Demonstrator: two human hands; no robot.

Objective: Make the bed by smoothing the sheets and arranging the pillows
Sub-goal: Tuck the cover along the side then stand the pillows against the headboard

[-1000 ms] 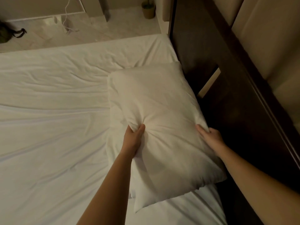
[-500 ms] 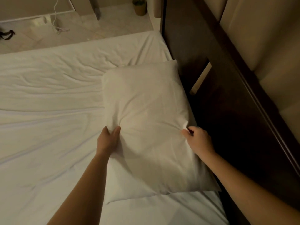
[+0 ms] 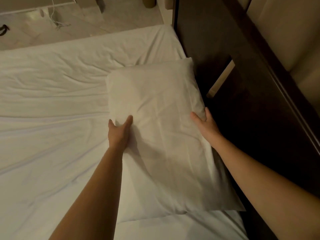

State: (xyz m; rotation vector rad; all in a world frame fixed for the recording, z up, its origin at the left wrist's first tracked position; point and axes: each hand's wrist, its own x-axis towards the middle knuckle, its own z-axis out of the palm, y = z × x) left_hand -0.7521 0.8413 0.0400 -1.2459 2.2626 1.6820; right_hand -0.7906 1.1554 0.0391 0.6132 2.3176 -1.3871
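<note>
A white pillow (image 3: 161, 135) lies flat on the white sheet (image 3: 52, 118), its right side against the dark wooden headboard (image 3: 242, 118). My left hand (image 3: 118, 134) grips the pillow's left edge, with fabric between thumb and fingers. My right hand (image 3: 206, 125) holds the pillow's right edge beside the headboard, thumb on top and fingers down the side. The sheet is wrinkled, with long creases running left from the pillow.
Padded beige wall panels (image 3: 285, 32) rise behind the headboard. A pale strip (image 3: 220, 78) shows in a gap of the headboard. Past the bed's far edge is a tiled floor (image 3: 86, 18) with a white cable (image 3: 57, 23) and a black item (image 3: 3, 30).
The pillow has come down from a raised, tilted hold to lie flat against the headboard. Both hands shifted out to its side edges and their grip has loosened.
</note>
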